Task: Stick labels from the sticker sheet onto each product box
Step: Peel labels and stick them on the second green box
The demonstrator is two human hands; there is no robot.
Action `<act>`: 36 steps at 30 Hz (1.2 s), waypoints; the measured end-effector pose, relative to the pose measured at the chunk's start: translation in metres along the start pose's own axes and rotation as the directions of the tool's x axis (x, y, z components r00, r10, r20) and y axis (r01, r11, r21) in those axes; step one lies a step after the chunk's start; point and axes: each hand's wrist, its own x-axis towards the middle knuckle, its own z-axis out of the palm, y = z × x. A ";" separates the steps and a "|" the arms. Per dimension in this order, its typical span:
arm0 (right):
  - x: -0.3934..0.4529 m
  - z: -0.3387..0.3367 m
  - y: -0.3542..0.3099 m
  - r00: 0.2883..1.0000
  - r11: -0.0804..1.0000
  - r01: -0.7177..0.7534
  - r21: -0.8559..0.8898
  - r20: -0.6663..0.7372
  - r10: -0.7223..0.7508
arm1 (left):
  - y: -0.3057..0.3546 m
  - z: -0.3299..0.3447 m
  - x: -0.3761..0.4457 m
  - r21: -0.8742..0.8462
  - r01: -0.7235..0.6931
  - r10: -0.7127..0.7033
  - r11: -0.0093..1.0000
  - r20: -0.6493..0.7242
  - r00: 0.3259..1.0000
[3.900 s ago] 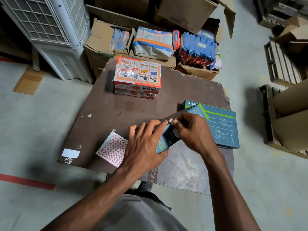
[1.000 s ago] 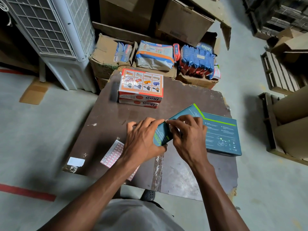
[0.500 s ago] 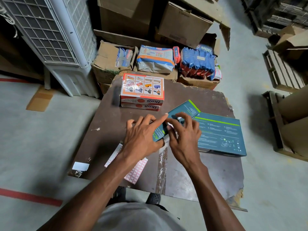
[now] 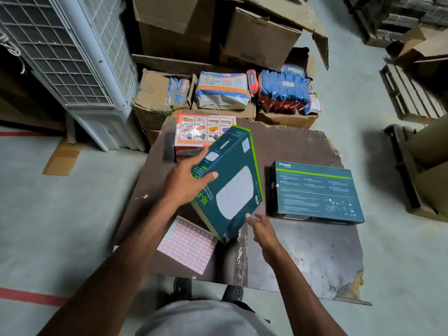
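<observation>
A worn brown table [image 4: 303, 151] carries 2 more product boxes: a teal one [image 4: 315, 192] at its right edge, an orange one [image 4: 194, 132] at the far edge. The left hand [image 4: 184, 185] grips a lifted teal box [image 4: 232, 185] bearing a small white label, right hand [image 4: 263, 229] loose-fingered beside it. The sticker sheet [image 4: 188, 243] lies at the near edge; whether the other boxes are labelled cannot be told

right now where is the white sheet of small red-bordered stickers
In the head view, the sticker sheet lies flat near the brown board's front edge, left of centre, partly under the left forearm and just below the tilted dark green box.
</observation>
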 end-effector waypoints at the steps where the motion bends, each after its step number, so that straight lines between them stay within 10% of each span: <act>1: 0.004 0.001 0.003 1.000 1.000 0.003 0.014 0.013 -0.003 | -0.007 -0.005 0.001 -0.091 0.032 -0.032 0.995 -0.004 0.999; 14: 0.068 0.004 0.008 0.996 0.970 0.046 0.238 -0.084 -0.026 | -0.083 -0.034 -0.017 -0.574 0.280 -0.349 0.769 -0.011 0.937; 36: 0.141 0.056 0.007 0.980 0.988 0.039 -0.150 -0.187 -0.067 | -0.270 0.020 0.068 -0.150 0.515 -0.512 0.844 0.060 0.857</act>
